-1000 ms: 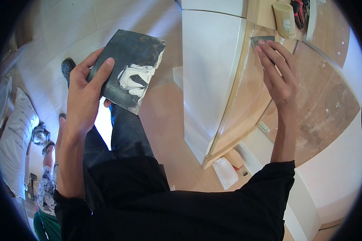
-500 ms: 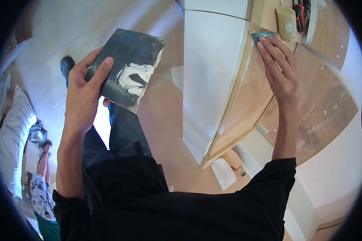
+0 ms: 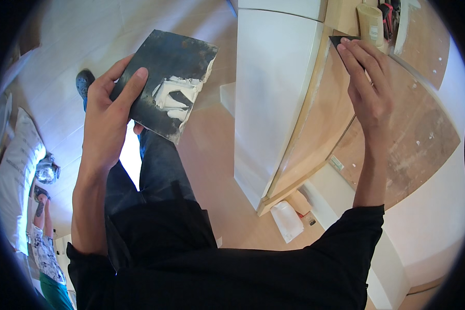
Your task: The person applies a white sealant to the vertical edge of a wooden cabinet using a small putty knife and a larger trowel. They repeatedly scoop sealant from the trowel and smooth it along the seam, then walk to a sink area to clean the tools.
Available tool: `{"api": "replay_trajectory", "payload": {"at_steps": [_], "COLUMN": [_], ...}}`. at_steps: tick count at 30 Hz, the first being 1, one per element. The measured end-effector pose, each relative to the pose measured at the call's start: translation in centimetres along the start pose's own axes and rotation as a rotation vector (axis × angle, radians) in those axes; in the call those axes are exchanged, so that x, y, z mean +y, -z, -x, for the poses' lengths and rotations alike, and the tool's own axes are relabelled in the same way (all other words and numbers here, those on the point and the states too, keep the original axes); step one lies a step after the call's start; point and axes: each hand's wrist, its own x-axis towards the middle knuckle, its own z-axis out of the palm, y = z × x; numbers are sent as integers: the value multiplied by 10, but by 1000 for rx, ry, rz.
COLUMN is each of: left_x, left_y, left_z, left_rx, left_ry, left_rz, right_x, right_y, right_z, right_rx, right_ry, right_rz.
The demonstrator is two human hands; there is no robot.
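The white sack (image 3: 18,170) bears print (apparently illegible).

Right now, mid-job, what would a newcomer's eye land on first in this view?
Probably the dark flat plate left of centre, gripped by the left hand, with a bright smear of white paste near its right edge. Next, the large white panel right of centre, and the right hand at upper right, pinching a small dark blade.

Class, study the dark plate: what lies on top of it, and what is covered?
On the dark plate lie smeared white paste and the thumb of the left grip. The surface under them is covered; the underside cannot be seen.
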Motion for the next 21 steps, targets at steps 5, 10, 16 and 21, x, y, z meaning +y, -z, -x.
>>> {"api": "replay_trajectory", "payload": {"at_steps": [5, 10, 16, 21], "left_x": [0, -3, -6, -7], "left_y": [0, 1, 2, 2], "left_z": [1, 0, -1, 0], "left_rx": [0, -10, 19, 27], "left_ry": [-7, -22, -14, -21], "left_rz": [2, 9, -3, -3], "right_x": [-11, -31, -38, -24], "right_y": [11, 15, 29, 34], "right_z": [-17, -30, -25, -5], "right_rx": [-160, -291, -371, -183], "right_ry": [6, -53, -111, -240], "right_rz": [65, 128, 72, -62]}}
